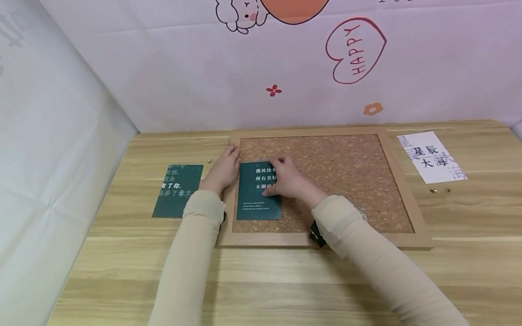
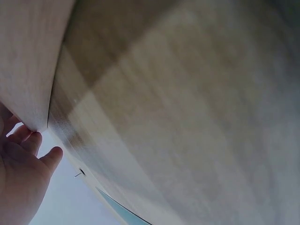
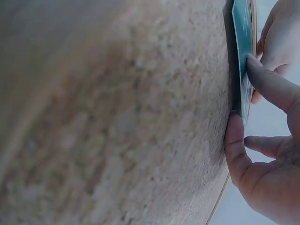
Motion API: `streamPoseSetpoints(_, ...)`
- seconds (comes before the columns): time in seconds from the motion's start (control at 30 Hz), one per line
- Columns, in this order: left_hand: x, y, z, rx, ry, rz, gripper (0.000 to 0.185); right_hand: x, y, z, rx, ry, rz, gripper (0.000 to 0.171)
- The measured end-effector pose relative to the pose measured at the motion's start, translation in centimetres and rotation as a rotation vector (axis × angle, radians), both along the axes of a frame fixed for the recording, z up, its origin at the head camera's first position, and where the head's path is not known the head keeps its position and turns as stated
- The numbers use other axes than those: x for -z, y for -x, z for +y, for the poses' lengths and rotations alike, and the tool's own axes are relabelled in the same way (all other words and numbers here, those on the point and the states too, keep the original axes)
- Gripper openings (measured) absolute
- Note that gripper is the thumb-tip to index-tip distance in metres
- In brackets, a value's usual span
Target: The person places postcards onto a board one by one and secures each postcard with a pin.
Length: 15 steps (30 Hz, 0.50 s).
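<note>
A dark green card with white lettering [image 1: 256, 199] lies on the left part of a cork board [image 1: 345, 177] set in a wooden frame [image 1: 322, 240]. My right hand [image 1: 282, 175] rests on the card's right side; in the right wrist view its forefinger [image 3: 267, 82] presses the card's face [image 3: 241, 42] and the thumb [image 3: 236, 150] lies against the cork [image 3: 140, 117]. My left hand [image 1: 227, 164] lies flat at the frame's left rail, fingers reaching the card's upper left corner. In the left wrist view that hand [image 2: 23, 178] shows beside the wooden table [image 2: 178, 103].
A second dark green card [image 1: 177, 190] lies on the table left of the frame, with a small pin [image 1: 209, 160] beyond it. A white card with dark lettering [image 1: 431, 157] lies to the right, two pins [image 1: 434, 190] just in front of it. Printed backdrop walls close the back and left.
</note>
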State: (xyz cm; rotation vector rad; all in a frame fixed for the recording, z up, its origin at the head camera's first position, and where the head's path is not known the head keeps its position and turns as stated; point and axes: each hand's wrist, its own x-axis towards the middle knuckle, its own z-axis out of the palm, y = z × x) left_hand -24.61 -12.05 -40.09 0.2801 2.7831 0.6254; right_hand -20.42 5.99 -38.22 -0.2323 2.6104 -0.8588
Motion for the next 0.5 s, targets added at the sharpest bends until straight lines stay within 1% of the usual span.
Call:
streamPoseSetpoints(0.23, -0.08, -0.01, 0.02, -0.009, 0.005, -0.002, 0.05, -0.01, -0.02, -0.19, -0.037, -0.038, -0.003, 0.093)
streamPoseSetpoints(0.5, 0.11, 0.1, -0.08, -0.009, 0.008, 0.006, 0.05, 0.16, -0.11, -0.51, -0.047, -0.086, -0.005, 0.095)
